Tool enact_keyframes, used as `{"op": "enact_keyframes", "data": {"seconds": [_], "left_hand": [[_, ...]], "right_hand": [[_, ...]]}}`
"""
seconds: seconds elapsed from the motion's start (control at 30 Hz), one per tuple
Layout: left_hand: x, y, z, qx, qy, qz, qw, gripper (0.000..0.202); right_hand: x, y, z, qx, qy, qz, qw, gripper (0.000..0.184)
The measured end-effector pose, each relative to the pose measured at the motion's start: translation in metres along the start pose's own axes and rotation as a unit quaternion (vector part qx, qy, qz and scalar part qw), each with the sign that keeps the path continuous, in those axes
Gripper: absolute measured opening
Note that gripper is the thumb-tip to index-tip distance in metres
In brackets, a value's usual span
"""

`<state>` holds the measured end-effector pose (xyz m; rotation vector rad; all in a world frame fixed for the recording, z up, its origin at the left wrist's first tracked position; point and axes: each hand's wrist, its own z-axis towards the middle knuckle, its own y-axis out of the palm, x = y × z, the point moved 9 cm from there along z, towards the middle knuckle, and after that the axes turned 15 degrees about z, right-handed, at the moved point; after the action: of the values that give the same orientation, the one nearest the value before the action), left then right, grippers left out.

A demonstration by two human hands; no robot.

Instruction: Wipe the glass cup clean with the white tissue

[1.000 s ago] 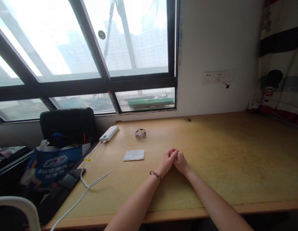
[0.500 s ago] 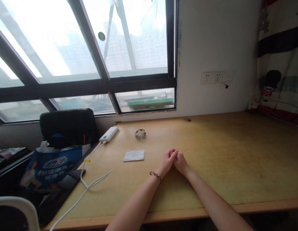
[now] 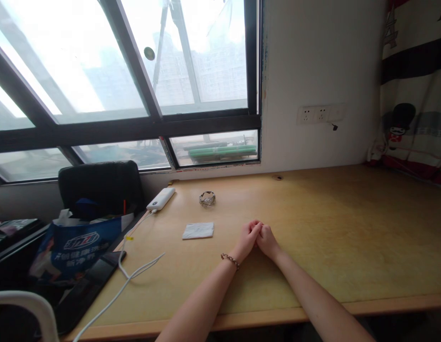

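My left hand (image 3: 247,239) and my right hand (image 3: 267,240) rest on the wooden desk (image 3: 348,237), pressed together at the fingers, both closed; whether anything lies between them is hidden. A beaded bracelet (image 3: 230,259) circles my left wrist. A folded white cloth (image 3: 198,230) lies on the desk just left of my hands. Farther back sits a silver bracelet-like ring (image 3: 207,198). A white power bank (image 3: 161,198) lies near the window, with a white cable (image 3: 131,275) trailing toward the desk's front edge.
A blue printed bag (image 3: 74,244) and a black chair back (image 3: 99,187) stand at the left beside the desk. A dark flat device (image 3: 90,285) lies at the desk's left edge. A wall socket (image 3: 318,114) sits above the desk; a patterned curtain (image 3: 412,90) hangs at the right.
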<state>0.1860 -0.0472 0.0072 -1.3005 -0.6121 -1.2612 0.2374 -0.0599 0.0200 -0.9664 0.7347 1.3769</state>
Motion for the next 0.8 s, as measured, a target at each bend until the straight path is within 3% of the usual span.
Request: {"op": "enact_keyframes", "data": {"seconds": [0.8], "left_hand": [[0.0012,-0.0004,0.0000,-0.004,-0.009,0.010,1.000,0.036]], "right_hand": [[0.0007,0.0003,-0.0008,-0.007,0.015,-0.021,1.000,0.034]]}}
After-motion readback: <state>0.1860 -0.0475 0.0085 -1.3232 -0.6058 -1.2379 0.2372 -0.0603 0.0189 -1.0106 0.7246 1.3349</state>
